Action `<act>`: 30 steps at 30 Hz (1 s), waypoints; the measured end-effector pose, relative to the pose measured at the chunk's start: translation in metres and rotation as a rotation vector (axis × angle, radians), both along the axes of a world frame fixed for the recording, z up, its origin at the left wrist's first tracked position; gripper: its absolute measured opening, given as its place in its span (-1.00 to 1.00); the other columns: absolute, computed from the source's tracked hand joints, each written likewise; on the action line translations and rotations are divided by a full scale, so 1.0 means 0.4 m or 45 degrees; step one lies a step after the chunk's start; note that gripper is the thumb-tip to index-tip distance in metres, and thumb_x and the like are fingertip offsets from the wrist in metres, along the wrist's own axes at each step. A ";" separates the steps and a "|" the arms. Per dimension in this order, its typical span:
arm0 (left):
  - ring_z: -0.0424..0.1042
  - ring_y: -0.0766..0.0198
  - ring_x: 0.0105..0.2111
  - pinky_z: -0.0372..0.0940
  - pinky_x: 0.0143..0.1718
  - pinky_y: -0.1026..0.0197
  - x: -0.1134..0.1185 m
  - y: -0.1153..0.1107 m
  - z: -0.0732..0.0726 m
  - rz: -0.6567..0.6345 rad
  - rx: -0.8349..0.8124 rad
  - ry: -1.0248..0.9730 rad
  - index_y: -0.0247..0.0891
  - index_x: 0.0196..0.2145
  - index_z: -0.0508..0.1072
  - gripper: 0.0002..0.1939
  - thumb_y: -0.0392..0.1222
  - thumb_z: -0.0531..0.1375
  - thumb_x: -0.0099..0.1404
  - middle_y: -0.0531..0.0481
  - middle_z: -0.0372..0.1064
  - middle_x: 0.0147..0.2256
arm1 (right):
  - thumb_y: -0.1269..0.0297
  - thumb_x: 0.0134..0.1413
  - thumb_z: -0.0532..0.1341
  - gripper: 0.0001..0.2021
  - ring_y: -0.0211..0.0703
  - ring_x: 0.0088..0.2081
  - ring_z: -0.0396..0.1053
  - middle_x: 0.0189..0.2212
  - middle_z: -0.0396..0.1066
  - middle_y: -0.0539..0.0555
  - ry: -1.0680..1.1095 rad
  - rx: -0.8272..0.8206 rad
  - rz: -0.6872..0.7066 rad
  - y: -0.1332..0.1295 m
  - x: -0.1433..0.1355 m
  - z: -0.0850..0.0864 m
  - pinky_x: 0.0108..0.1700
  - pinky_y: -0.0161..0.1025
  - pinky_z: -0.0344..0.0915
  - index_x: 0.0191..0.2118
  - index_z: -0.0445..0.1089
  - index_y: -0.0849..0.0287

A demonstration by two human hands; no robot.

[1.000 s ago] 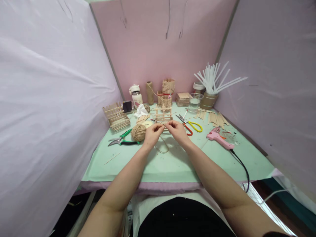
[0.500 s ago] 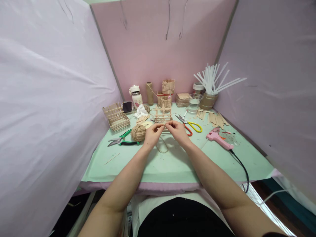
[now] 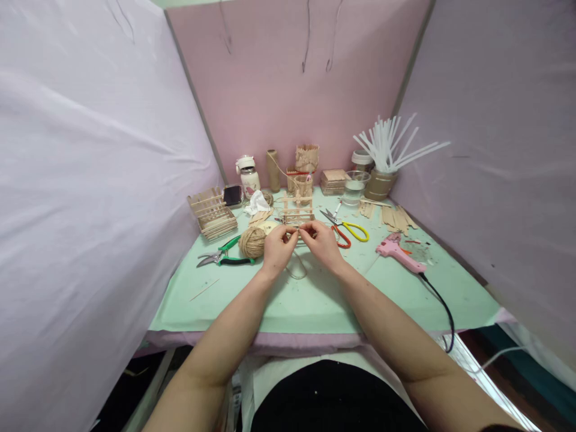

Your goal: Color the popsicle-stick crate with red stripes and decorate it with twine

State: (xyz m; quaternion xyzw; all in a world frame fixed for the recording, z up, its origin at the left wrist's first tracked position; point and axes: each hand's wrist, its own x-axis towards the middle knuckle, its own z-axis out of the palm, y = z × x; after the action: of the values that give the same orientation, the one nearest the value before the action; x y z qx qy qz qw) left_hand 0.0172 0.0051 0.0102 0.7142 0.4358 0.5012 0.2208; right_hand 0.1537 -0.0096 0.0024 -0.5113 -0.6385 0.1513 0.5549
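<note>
My left hand point(image 3: 279, 246) and my right hand point(image 3: 322, 243) meet over the middle of the table, fingertips pinched close together. Between them they grip a thin twine point(image 3: 297, 276), which hangs below in a small loop; the pinched part is mostly hidden by the fingers. Just left of my left hand sits a ball of jute twine point(image 3: 252, 242). Behind both hands stands a small wooden stick frame point(image 3: 297, 207), its lower part partly covered by them. Scissors point(image 3: 344, 227) with red and yellow handles lie open to the right of my right hand.
Green-handled pruning shears point(image 3: 225, 255) lie at the left, near a stick basket point(image 3: 212, 213). A pink glue gun point(image 3: 400, 252) with a black cord rests at the right. Behind it are loose wooden sticks point(image 3: 396, 217), a water cup point(image 3: 354, 187) and white glue sticks point(image 3: 384, 144) in a holder.
My hands have shifted very slightly, and the fingertips are a little differently placed on the twine. Everything else on the table has stayed put.
</note>
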 end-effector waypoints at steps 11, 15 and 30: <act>0.45 0.29 -0.38 0.31 -0.29 0.26 0.001 0.008 -0.016 -0.113 -0.207 -0.057 -0.27 -0.27 0.50 -0.86 -0.28 0.16 0.22 -0.02 0.52 -0.35 | 0.37 0.23 0.08 -0.86 -0.04 -0.21 0.32 -0.30 0.36 0.12 -0.509 0.209 -0.024 -0.004 0.013 0.001 -0.16 -0.14 0.28 -0.29 0.38 0.13; 0.49 0.27 -0.34 0.33 -0.25 0.23 0.002 0.012 -0.017 -0.115 -0.224 -0.081 -0.29 -0.27 0.51 -0.86 -0.29 0.18 0.20 -0.06 0.53 -0.33 | 0.39 0.22 0.07 -0.89 -0.03 -0.22 0.30 -0.30 0.36 0.14 -0.568 0.164 -0.038 0.006 0.016 -0.007 -0.17 -0.13 0.26 -0.30 0.34 0.15; 0.44 0.30 -0.44 0.33 -0.33 0.24 0.002 0.020 -0.021 -0.095 -0.303 -0.214 -0.31 -0.34 0.49 -0.89 -0.32 0.18 0.14 -0.05 0.50 -0.41 | 0.36 0.19 0.04 -0.92 -0.07 -0.26 0.26 -0.32 0.30 0.11 -0.410 0.074 0.063 0.013 0.005 -0.017 -0.17 -0.14 0.23 -0.34 0.22 0.11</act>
State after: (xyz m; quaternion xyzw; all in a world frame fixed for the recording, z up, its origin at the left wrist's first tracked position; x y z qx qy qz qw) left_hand 0.0178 0.0131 0.0017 0.6543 0.4452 0.4956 0.3580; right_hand 0.1557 -0.0043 -0.0042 -0.4968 -0.7357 0.0628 0.4561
